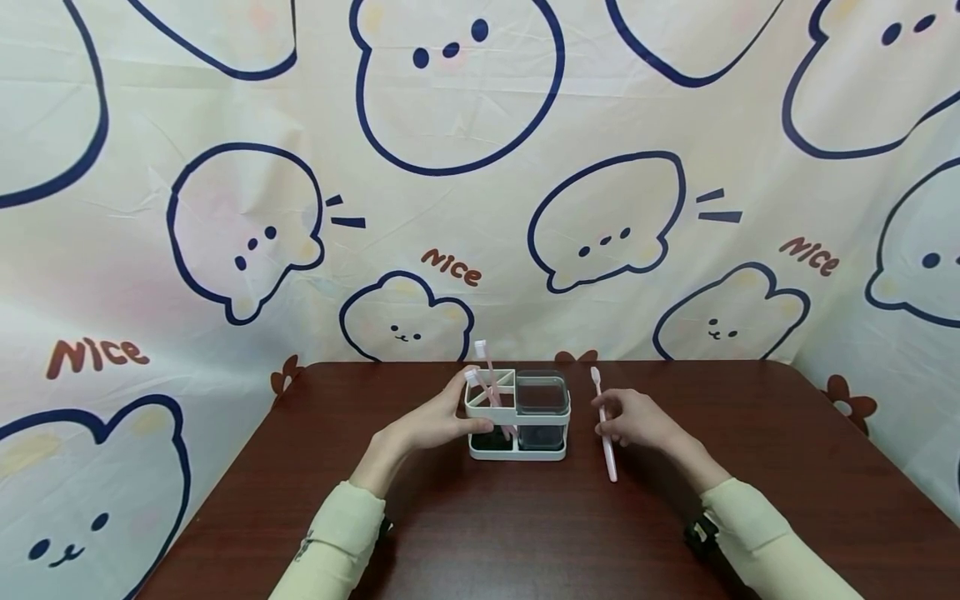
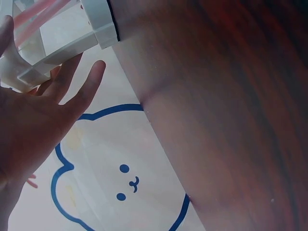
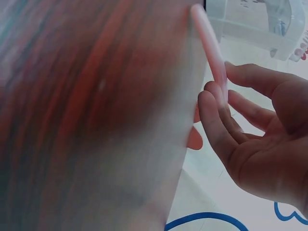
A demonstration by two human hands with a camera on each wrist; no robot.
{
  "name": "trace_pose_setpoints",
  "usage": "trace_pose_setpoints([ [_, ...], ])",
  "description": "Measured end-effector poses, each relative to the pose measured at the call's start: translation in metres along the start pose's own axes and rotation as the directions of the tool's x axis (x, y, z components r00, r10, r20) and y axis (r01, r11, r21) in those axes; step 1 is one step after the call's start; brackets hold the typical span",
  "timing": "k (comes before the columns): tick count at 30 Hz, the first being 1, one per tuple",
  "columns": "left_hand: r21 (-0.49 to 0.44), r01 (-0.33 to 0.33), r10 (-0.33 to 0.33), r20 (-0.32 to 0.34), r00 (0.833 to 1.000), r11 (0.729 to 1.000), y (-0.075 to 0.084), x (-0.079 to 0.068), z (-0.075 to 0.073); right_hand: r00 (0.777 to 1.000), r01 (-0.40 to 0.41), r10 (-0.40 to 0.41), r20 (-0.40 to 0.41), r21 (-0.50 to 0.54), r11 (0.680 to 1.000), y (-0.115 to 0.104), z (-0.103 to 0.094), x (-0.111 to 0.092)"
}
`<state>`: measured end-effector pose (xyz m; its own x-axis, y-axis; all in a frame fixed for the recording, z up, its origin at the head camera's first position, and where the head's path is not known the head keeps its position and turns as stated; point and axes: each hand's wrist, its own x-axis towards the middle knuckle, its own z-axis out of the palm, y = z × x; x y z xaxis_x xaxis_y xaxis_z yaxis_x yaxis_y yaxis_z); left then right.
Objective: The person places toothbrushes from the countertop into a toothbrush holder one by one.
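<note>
A white toothbrush holder (image 1: 517, 455) stands on the table, with two pink toothbrushes (image 1: 492, 392) leaning in its left compartments and a clear grey cup (image 1: 543, 393) in its right side. My left hand (image 1: 431, 423) grips the holder's left end, thumb in front and fingers behind; the left wrist view shows some of those fingers (image 2: 86, 89) beyond the frame. To the right of the holder, my right hand (image 1: 633, 417) pinches another pink toothbrush (image 1: 609, 458) between thumb and fingers. Its bristle head points away from me and its handle end towards me. In the right wrist view the handle (image 3: 209, 41) shows above the fingertips.
The dark brown wooden table (image 1: 525, 533) ends at a back edge just beyond the holder. Behind and beside it hangs a pale cloth (image 1: 495, 217) printed with blue-outlined bears. A dark band (image 1: 701, 533) circles the right wrist.
</note>
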<state>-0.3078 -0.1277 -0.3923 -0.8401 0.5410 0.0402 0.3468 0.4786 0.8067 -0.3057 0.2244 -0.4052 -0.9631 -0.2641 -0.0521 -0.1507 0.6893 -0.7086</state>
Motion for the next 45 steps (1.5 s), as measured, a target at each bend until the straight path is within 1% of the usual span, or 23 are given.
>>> trace_pose_setpoints([
  [6,0.010,0.017,-0.017,-0.009,1.000,1.000,0.000,0.000,0.001,0.999,0.032,-0.031,-0.041,0.021,0.999,-0.005,-0.002,0.002],
  [10,0.011,0.025,-0.024,-0.009,1.000,1.000,0.000,0.000,0.001,0.996,0.057,-0.056,-0.075,0.007,0.998,-0.007,-0.002,0.002],
  [15,0.021,0.011,-0.011,0.002,1.000,1.000,0.001,0.001,0.000,0.988,0.083,-0.086,-0.127,-0.028,0.996,-0.011,-0.003,0.000],
  [19,0.027,0.001,-0.001,0.003,1.000,1.000,0.001,0.001,0.000,0.981,0.096,-0.101,-0.168,-0.042,0.995,-0.015,-0.004,-0.001],
  [26,0.022,0.010,-0.010,0.008,1.000,1.000,0.000,0.001,0.000,0.964,0.127,-0.131,-0.233,-0.031,0.991,-0.026,-0.010,-0.003],
  [31,0.020,0.001,-0.001,0.007,1.000,1.000,0.001,0.000,0.000,0.957,0.143,-0.148,-0.251,-0.039,0.989,-0.032,-0.014,-0.006],
  [35,0.022,-0.006,0.006,0.006,1.000,1.000,0.002,0.000,-0.001,0.946,0.163,-0.175,-0.273,-0.065,0.984,-0.037,-0.017,-0.007],
  [39,0.027,-0.009,0.009,0.007,1.000,1.000,0.002,0.001,0.000,0.931,0.202,-0.217,-0.293,-0.080,0.976,-0.044,-0.019,-0.008],
  [45,0.034,-0.023,0.023,0.005,1.000,0.999,0.002,0.001,0.000,0.916,0.263,-0.267,-0.301,-0.054,0.963,-0.059,-0.022,-0.011],
])
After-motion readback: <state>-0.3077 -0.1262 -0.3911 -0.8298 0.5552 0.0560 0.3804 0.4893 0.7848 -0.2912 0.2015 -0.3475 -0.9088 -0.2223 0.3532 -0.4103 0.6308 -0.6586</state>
